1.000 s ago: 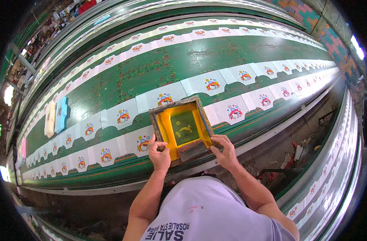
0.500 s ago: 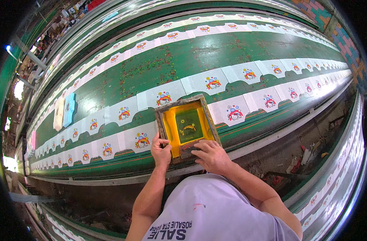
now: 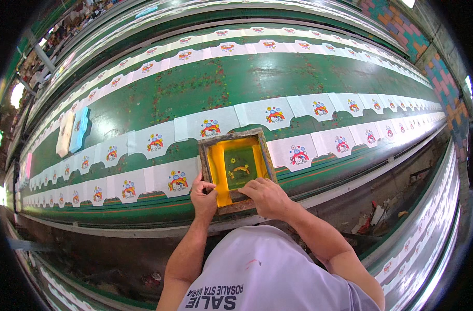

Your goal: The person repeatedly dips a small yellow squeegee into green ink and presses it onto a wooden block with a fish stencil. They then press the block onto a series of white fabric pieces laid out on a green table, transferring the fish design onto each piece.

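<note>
A wooden screen-printing frame (image 3: pixel 204 161) with yellow-edged mesh lies flat over the near row of white fabric pieces. Through its green window a small rainbow and flower stencil shows. My left hand (image 3: pixel 203 198) is closed on the frame's left side, near the lower corner, thumb on top. My right hand (image 3: pixel 267 197) is closed at the near end inside the frame, fingertips on a brown, squeegee-like block (image 3: pixel 239 197) that they mostly hide. Printed fabric pieces (image 3: pixel 178 180) with a cartoon cat and rainbow lie to the left and right of the frame.
A long green printing table (image 3: pixel 195 93) carries several rows of printed pieces. Light-blue (image 3: pixel 80 129) and cream (image 3: pixel 65 136) fabric stacks stand at the left. A metal rail (image 3: pixel 319 193) runs along the near edge. Another table with prints (image 3: pixel 418 249) lies at the lower right.
My right hand has moved a little left along the near end of the frame, its fingers closing more on the block. My left hand keeps its grip. The whole view has shifted slightly.
</note>
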